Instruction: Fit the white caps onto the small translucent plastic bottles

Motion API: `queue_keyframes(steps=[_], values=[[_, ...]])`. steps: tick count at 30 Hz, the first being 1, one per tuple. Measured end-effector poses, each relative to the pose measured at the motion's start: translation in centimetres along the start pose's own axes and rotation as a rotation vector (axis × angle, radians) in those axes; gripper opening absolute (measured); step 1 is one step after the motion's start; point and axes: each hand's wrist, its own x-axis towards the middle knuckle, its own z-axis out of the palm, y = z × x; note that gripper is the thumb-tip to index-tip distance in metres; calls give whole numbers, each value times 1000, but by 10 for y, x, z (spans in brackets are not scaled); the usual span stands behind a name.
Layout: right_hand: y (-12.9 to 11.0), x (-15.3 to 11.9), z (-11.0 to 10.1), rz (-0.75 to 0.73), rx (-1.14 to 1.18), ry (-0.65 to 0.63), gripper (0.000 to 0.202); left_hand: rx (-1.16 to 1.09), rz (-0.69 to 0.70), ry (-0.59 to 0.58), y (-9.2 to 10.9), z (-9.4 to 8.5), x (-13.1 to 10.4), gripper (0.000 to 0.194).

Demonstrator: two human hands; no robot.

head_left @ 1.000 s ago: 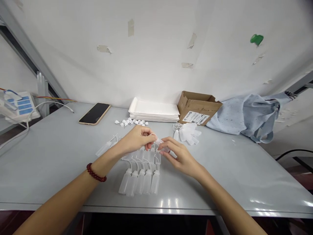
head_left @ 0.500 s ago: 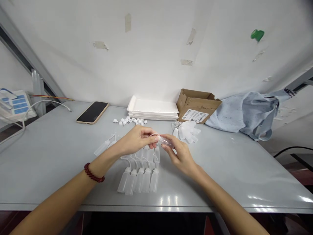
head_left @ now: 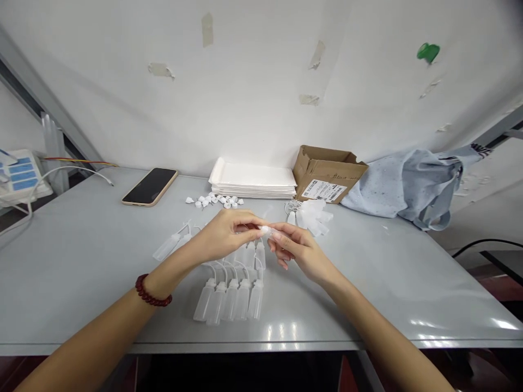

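Above the middle of the table my two hands meet at one small translucent plastic bottle (head_left: pixel 271 233). My left hand (head_left: pixel 231 233), with a dark red bead bracelet at the wrist, pinches the white cap (head_left: pixel 265 230) between thumb and fingers. Closed round the bottle's body is my right hand (head_left: pixel 301 249), which hides most of it. Below the hands lies a row of similar bottles (head_left: pixel 231 300) with looped white strips at their caps. More bottles (head_left: pixel 250 253) lie behind that row, partly covered by my left hand. Two others (head_left: pixel 167 246) rest left of it.
Loose white caps (head_left: pixel 212 200) are scattered before a stack of white padded envelopes (head_left: pixel 253 182). A heap of bottles (head_left: pixel 312 216) lies by the open cardboard box (head_left: pixel 330 173). A phone (head_left: pixel 150 187) is at the back left, a light blue cloth bag (head_left: pixel 402 188) at the right.
My right hand has turned around the bottle, so its thumb now lies near the cap and less of the body shows. The left hand keeps its pinch. The view has shifted slightly.
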Motion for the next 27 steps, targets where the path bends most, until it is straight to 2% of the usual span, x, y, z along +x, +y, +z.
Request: queue_keyframes(steps=[4,8,12,14,16,18,23,25,27], values=[[1,-4,3,-105,-278,111,29,-98,-83,26,4,1,0,21],[6,-6,4,-301,-627,195,25,-196,-165,64,6,1,2,19],[14,-5,2,-542,-857,183,25,-276,-240,-7,4,1,2,20],[16,-4,1,-607,-893,162,27,-291,-241,-26,4,1,2,21],[16,-5,1,-569,-860,162,26,-287,-214,-11,4,2,1,20],[13,-5,2,-449,-756,171,25,-277,-177,7,3,3,1,17],[6,-3,2,-111,-233,98,29,-303,-74,26,-3,5,0,13],[5,-1,2,-41,-58,48,31,-311,-43,29,-6,5,1,11],[4,0,2,-18,-6,31,33,-301,-25,46,-8,6,1,10]])
